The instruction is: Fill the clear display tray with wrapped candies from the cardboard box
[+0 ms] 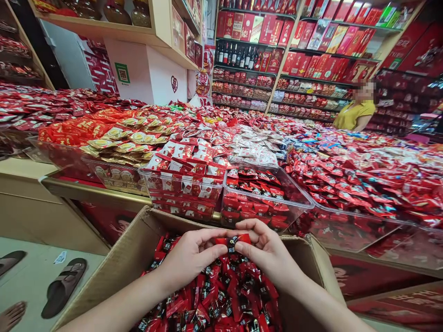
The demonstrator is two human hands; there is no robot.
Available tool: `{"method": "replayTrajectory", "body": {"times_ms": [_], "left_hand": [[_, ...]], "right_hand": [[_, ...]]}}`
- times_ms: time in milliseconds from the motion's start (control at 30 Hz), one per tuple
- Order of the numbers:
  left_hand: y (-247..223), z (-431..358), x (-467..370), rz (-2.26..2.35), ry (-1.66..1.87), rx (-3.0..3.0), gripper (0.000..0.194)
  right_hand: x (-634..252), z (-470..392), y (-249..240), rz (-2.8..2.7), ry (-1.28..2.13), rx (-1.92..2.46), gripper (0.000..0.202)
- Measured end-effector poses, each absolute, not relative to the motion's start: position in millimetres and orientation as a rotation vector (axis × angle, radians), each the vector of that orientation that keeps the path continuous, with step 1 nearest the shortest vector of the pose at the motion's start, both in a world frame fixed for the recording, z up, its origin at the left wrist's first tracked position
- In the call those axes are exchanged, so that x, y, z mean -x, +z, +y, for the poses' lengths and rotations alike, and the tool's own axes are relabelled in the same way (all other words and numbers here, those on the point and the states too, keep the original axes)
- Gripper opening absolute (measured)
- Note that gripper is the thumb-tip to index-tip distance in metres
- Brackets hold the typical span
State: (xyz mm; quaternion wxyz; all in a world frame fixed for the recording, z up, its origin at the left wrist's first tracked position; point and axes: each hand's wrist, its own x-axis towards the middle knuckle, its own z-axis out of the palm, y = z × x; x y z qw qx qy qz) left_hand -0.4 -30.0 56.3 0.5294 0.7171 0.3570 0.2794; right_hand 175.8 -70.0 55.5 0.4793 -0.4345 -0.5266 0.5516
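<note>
Both my hands pinch one small red-and-black wrapped candy between thumbs and fingers, above an open cardboard box. My left hand grips its left end, and my right hand has the right end. Below them, a heap of the same kind of wrapped candies fills much of the box. Just beyond the box's far edge stands a clear plastic bin, partly filled with matching red-and-black candies in rows. To its left, another clear bin is stacked with red-and-white packets.
More bins of red packets spread to the right, with gold packets at left. Shelves of boxes and bottles line the back. A person in a yellow top stands beyond the display. A sandal lies on the floor, near a bare foot.
</note>
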Motion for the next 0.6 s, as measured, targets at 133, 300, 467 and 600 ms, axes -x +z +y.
{"method": "replayTrajectory", "body": {"times_ms": [133,300,467,600], "left_hand": [[52.7,-27.5,1.1,0.888,0.668,-1.646,0.024],[42.8,-17.3,3.2,0.975,0.694,-1.716,0.019],[38.1,-9.3,2.3,0.979,0.663,-1.714,0.021],[35.7,-8.3,4.4,0.982,0.664,-1.726,0.021]], "right_hand": [[-177.9,-75.2,63.1,-1.617,1.066,1.161,0.016],[-194.9,-57.5,122.2,-1.859,0.085,1.232,0.014],[-210.5,12.5,159.5,-2.178,0.613,1.509,0.016],[-210.4,50.0,150.1,-2.357,1.119,1.47,0.024]]}}
